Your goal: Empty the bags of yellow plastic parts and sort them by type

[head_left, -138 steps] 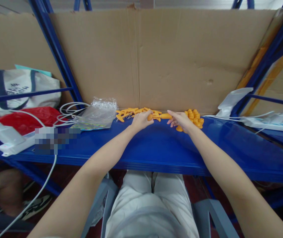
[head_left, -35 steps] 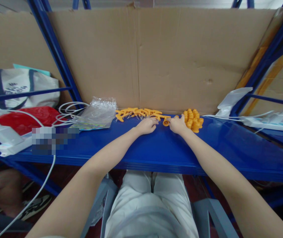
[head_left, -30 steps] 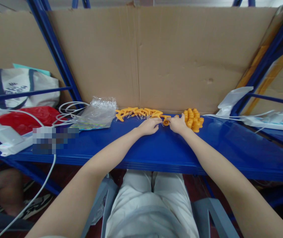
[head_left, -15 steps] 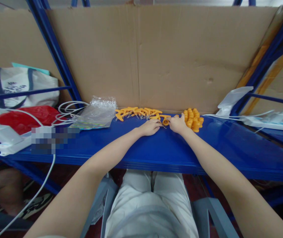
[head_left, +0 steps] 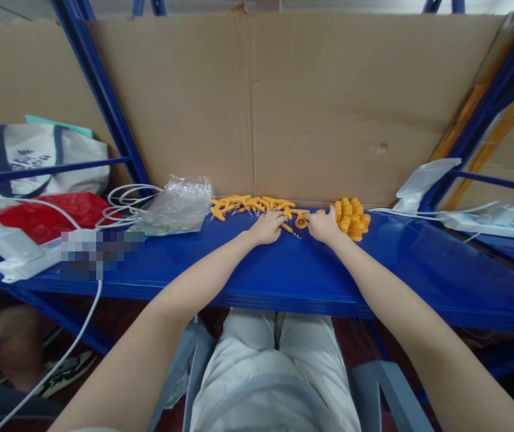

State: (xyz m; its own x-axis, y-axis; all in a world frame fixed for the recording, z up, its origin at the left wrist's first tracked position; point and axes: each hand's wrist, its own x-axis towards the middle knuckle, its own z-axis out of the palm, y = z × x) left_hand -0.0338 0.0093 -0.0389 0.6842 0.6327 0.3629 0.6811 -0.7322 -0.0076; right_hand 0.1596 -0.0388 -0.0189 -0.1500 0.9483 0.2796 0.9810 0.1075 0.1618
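Both my hands rest on the blue shelf (head_left: 284, 270), close together near its back edge. My left hand (head_left: 266, 228) is curled, its fingertips pinching a small orange plastic piece with a thin metal chain (head_left: 291, 230). My right hand (head_left: 323, 227) is closed on a small orange ring-shaped piece (head_left: 301, 223). A row of orange star-shaped pieces (head_left: 248, 205) lies behind my left hand. A pile of orange cylindrical pieces (head_left: 352, 218) sits right beside my right hand.
A clear plastic bag (head_left: 176, 207) and coiled white cables (head_left: 122, 204) lie left of the row. Further left are a white power strip (head_left: 18, 255), a red bag (head_left: 47, 216) and a tote bag (head_left: 41, 159). Cardboard (head_left: 284, 108) backs the shelf. White cables and a power strip (head_left: 486, 222) lie right.
4.6 s ago both hands were further back among the orange pieces. They have since drawn slightly toward me, and a chained piece has come out between them onto the shelf.
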